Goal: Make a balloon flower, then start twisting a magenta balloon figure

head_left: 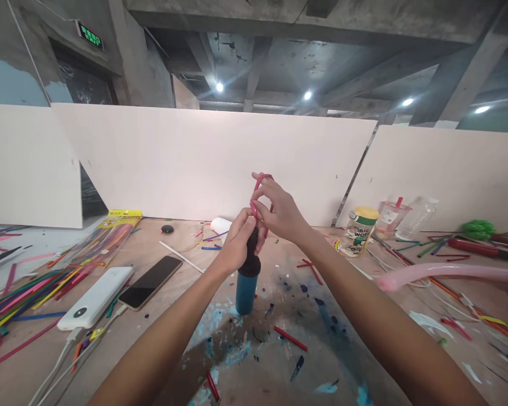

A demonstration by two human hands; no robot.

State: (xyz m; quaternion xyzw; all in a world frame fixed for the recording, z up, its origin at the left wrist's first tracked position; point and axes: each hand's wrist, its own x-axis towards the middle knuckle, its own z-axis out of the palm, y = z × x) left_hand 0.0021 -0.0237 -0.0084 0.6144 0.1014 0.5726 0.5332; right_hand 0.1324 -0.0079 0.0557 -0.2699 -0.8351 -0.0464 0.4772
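A hand balloon pump (pixel 245 290) with a blue barrel and black top stands upright on the table in front of me. My left hand (pixel 236 243) is closed around its black upper end, with thumb and forefinger up by the nozzle. Just above, my right hand (pixel 283 213) pinches a thin, uninflated pink balloon (pixel 254 208) at the nozzle tip. The balloon's length loops over my raised right fingers and hangs behind them. My fingers partly hide the nozzle, so whether the balloon's mouth is over it I cannot tell.
Left lie a phone (pixel 151 282), a white power bank (pixel 96 299) with a cable, and many uninflated balloons (pixel 29 299). Right are a yellow-lidded jar (pixel 358 232), a clear bottle (pixel 419 219) and an inflated pink balloon (pixel 449 273). A white panel (pixel 220 163) stands behind.
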